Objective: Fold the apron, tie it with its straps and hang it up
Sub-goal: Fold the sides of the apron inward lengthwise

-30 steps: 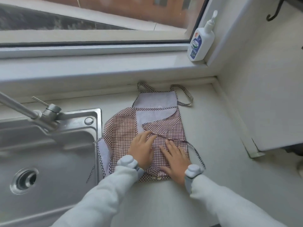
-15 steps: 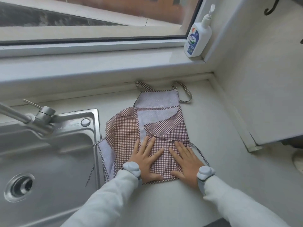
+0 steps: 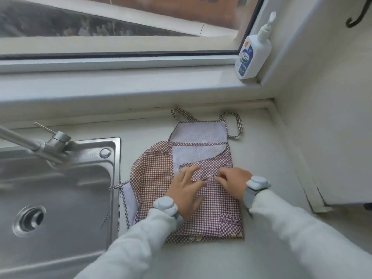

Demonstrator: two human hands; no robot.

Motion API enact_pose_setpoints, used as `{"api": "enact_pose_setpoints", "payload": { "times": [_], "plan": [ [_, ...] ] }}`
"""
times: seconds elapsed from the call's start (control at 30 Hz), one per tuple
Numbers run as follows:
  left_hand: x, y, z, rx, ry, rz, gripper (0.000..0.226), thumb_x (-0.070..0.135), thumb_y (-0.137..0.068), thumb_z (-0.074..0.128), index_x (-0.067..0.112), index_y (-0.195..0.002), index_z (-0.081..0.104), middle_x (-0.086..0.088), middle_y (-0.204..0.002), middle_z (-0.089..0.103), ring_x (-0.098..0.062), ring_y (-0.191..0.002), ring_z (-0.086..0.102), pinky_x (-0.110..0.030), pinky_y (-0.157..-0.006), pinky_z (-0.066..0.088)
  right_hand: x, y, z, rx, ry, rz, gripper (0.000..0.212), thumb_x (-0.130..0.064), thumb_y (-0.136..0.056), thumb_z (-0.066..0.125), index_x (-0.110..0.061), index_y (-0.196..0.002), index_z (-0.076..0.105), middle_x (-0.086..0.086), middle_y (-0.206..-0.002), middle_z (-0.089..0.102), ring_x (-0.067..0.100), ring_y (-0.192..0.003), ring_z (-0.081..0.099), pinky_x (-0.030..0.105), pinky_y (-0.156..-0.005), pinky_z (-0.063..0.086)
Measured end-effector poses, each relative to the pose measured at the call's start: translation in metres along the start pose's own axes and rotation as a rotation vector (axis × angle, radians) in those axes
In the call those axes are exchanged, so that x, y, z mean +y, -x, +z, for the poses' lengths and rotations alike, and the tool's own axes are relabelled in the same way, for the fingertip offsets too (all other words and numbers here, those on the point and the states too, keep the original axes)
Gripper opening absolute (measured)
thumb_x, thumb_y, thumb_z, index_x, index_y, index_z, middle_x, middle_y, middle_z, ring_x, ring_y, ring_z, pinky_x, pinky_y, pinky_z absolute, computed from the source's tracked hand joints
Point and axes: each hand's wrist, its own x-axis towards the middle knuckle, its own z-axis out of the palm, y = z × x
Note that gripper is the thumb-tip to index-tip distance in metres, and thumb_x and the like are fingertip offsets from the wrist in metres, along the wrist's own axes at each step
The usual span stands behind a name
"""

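A red-and-white checked apron [image 3: 153,174] lies partly folded on the pale counter, its right side turned over the middle so the plain lining [image 3: 199,135] shows at the top. Its neck straps [image 3: 233,125] loop toward the window wall. One waist strap [image 3: 118,186] trails left over the sink edge. My left hand [image 3: 185,190] rests flat on the apron's middle with its fingers spread. My right hand [image 3: 234,183] sits beside it, fingers curled and pinching the folded edge of the fabric.
A steel sink [image 3: 114,150] with a tap [image 3: 40,146] takes up the left. A white pump bottle [image 3: 252,55] stands on the window sill at the back right. A dark metal hook [image 3: 356,19] hangs on the right wall, above a pale panel [image 3: 332,137].
Both hands slid from the apron's near edge up to its middle. The right hand went from lying flat to curling its fingers on the fold. The view moved closer.
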Motion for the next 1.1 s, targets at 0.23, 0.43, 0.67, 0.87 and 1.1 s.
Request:
{"api": "enact_pose_setpoints", "payload": {
  "times": [0.23, 0.43, 0.67, 0.87, 1.1],
  "plan": [
    [-0.03, -0.083, -0.041, -0.045, -0.118, -0.218, 0.021, 0.027, -0.091, 0.047, 0.016, -0.104, 0.059, -0.003, -0.108, 0.06, -0.026, -0.104, 0.051, -0.038, -0.085, 0.044, -0.068, -0.026, -0.065, 0.107, -0.99, -0.099, 0.021, -0.028, -0.092, 0.059, -0.012, -0.086, 0.071, -0.001, -0.067, 0.067, 0.006, -0.05, 0.051, 0.016, -0.051, 0.042],
    [-0.116, -0.122, -0.078, -0.061, -0.025, -0.484, 0.024, 0.019, -0.095, 0.043, 0.019, -0.113, 0.059, -0.004, -0.119, 0.059, -0.027, -0.105, 0.058, -0.036, -0.084, 0.046, -0.064, -0.037, 0.004, 0.13, -0.25, -0.081, 0.032, -0.023, -0.095, 0.053, -0.027, -0.125, 0.059, 0.0, -0.135, 0.053, 0.022, -0.124, 0.048, 0.035, -0.103, 0.037],
    [-0.161, -0.134, -0.078, -0.292, 0.006, -0.645, 0.05, 0.02, -0.091, 0.047, 0.028, -0.138, 0.033, -0.017, -0.099, 0.067, -0.033, -0.086, 0.062, -0.035, -0.074, 0.048, -0.07, -0.023, 0.066, 0.04, 0.134, -0.239, 0.085, -0.063, -0.084, 0.047, -0.041, -0.149, -0.002, 0.003, -0.158, -0.021, 0.021, -0.145, -0.019, 0.057, -0.116, 0.001],
    [-0.167, -0.115, -0.075, -0.258, -0.012, -0.637, 0.058, 0.022, -0.09, 0.053, 0.027, -0.142, 0.028, -0.017, -0.105, 0.066, -0.034, -0.094, 0.062, -0.035, -0.074, 0.046, -0.076, -0.026, 0.065, 0.181, 0.182, -0.373, 0.084, -0.066, -0.086, 0.035, -0.026, -0.153, 0.003, 0.006, -0.161, -0.011, 0.022, -0.147, -0.013, 0.059, -0.114, -0.002],
    [-0.118, -0.008, -0.102, 0.059, -0.1, -0.728, 0.02, 0.033, -0.092, 0.048, 0.014, -0.097, 0.049, -0.005, -0.1, 0.057, -0.026, -0.087, 0.055, -0.039, -0.071, 0.048, -0.092, -0.018, 0.063, 0.163, 0.257, -0.348, 0.086, -0.066, -0.085, 0.035, -0.02, -0.153, 0.007, 0.009, -0.161, -0.004, 0.026, -0.148, -0.004, 0.059, -0.115, 0.009]
  ]
}}
